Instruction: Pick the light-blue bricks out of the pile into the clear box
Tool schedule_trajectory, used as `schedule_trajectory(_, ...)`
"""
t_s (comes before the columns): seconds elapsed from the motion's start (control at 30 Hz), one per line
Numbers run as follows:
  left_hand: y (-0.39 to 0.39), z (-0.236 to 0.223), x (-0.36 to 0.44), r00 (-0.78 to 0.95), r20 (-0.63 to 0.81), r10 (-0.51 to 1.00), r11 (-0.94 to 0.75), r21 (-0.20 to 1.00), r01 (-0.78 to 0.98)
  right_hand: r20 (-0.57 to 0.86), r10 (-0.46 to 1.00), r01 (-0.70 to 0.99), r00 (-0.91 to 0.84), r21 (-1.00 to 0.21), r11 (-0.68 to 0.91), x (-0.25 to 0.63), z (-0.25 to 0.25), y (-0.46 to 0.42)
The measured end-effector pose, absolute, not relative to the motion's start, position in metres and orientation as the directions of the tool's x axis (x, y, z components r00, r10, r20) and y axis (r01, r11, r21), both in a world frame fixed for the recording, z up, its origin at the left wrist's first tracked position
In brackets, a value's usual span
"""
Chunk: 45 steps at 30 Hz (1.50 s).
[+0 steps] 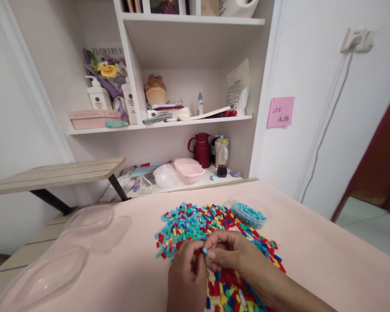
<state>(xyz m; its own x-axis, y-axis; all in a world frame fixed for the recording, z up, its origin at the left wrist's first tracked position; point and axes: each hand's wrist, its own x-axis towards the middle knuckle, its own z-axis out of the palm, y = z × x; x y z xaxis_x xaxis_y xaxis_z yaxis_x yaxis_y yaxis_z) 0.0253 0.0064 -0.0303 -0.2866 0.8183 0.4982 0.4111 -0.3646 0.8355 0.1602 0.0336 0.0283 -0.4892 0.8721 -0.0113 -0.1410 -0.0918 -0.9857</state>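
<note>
The pink sticky note [280, 112] reads "250"; the bouquet wrap [105, 53], "FLOWERS S…".

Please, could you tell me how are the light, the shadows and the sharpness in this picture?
Head view: soft light, with a faint shadow on the pink table beside the left hand; glare on the nearest clear container; wide-angle distortion, with the shelf unit's uprights splaying; the blue piece by the right hand looks soft.

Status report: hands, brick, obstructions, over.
Right hand pinching small light-blue plastic brick. Left hand alongside, grip unclear. Loose multicoloured plastic bricks around both hands.
</note>
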Motion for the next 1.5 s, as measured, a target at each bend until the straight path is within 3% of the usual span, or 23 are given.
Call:
schedule_trajectory(0.57, 0.008, -0.037, 0.023, -0.266, 0.448, 0.854, -0.316, 0.851, 0.419, 0.012, 0.869, -0.144, -0.495, -0.987, -0.068, 0.160, 0.028, 0.032)
schedule_trajectory(1.03, 0.010, -0.038, 0.023, -0.296, 0.423, 0.856, -0.293, 0.870, 0.395, 0.128, 0.878, 0.052, -0.462, -0.984, 0.171, 0.159, 0.027, 0.031)
schedule_trajectory(1.5, 0.000, -0.008, 0.012, -0.175, 0.453, 0.874, -0.346, 0.834, 0.431, 0.119, 0.888, -0.067, -0.445, -0.993, 0.100, 0.162, 0.026, 0.038)
